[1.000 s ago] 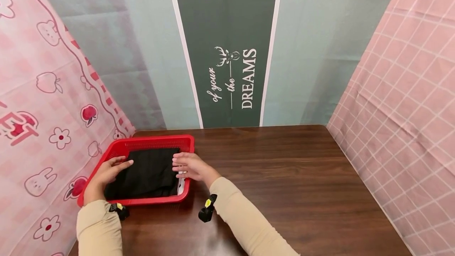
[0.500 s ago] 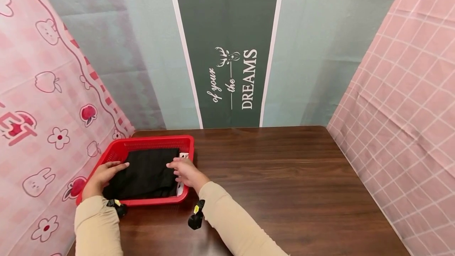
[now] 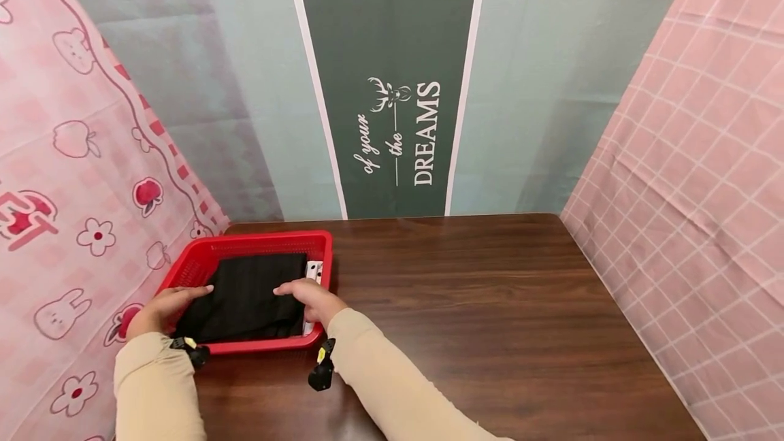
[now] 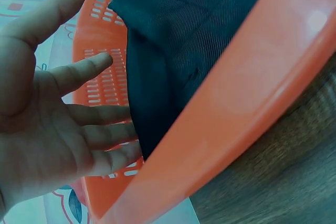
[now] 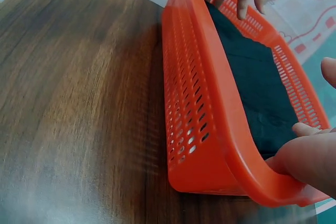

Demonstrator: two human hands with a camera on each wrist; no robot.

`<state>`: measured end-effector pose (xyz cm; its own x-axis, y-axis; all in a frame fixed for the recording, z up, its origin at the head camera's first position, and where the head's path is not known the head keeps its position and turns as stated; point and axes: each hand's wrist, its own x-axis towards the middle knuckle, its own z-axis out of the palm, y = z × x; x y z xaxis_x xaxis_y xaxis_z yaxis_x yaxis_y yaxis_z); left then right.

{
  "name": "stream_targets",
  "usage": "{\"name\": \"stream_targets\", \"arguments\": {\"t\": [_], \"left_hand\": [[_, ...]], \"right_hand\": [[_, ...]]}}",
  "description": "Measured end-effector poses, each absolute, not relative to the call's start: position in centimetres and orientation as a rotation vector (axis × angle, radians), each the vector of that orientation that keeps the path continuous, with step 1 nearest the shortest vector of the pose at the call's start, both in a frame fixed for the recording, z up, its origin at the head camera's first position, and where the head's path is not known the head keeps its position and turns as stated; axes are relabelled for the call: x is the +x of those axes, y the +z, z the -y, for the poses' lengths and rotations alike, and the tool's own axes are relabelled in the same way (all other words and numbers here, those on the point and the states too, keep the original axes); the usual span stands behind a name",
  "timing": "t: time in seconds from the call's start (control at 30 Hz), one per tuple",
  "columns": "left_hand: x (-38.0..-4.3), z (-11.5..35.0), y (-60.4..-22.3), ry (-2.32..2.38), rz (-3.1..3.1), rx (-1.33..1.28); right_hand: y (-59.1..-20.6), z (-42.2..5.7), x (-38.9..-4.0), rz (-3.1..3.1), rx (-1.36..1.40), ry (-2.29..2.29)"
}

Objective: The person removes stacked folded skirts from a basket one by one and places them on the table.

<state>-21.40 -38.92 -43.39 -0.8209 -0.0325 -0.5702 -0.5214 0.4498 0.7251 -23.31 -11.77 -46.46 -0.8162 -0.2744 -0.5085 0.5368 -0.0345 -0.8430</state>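
A folded black cloth [image 3: 257,295] with a fine ribbed weave lies inside the red plastic basket [image 3: 327,257]. My left hand [image 3: 162,308] reaches over the basket's left side. In the left wrist view its fingers [image 4: 105,132] are extended, tips along the cloth's edge, with the thumb held apart. Over the opposite end is my right hand [image 3: 312,298], its foremost finger pointing across the top of the cloth. In the right wrist view fingers [image 5: 310,153] of that hand dip inside the rim; the lower ones are hidden. White cloth with black spots [image 3: 314,269] shows at the basket's right end.
The basket stands at the left of a dark brown wooden table [image 3: 465,305]. Close on its left hangs a pink printed curtain [image 3: 98,175]. A grey-green curtain [image 3: 392,33] backs the table, and a pink checked one [image 3: 674,175] borders the right.
My right hand has moved left and slightly down over the black cloth, uncovering the spotted white cloth. My left hand has shifted slightly left and down. The black cloth stays in the basket.
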Motion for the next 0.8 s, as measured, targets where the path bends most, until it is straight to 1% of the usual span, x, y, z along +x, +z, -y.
{"name": "stream_targets", "arguments": {"t": [0.23,0.5,0.7,0.8], "left_hand": [[-21.3,39.1,-44.0,1.343,-2.173,-0.462],[-21.7,39.0,-44.3,1.342,-2.152,-0.406],[-21.6,39.3,-44.5,1.395,-2.054,-0.338],[-21.5,39.7,-45.0,1.416,-2.028,-0.263]], "right_hand": [[-47.5,12.5,-22.5,-1.764,0.333,-1.874],[-48.2,12.1,-22.7,-1.602,0.304,-1.933],[-48.2,12.1,-22.8,-1.654,0.275,-1.882],[-48.1,12.2,-22.8,-1.675,0.267,-1.857]]}}
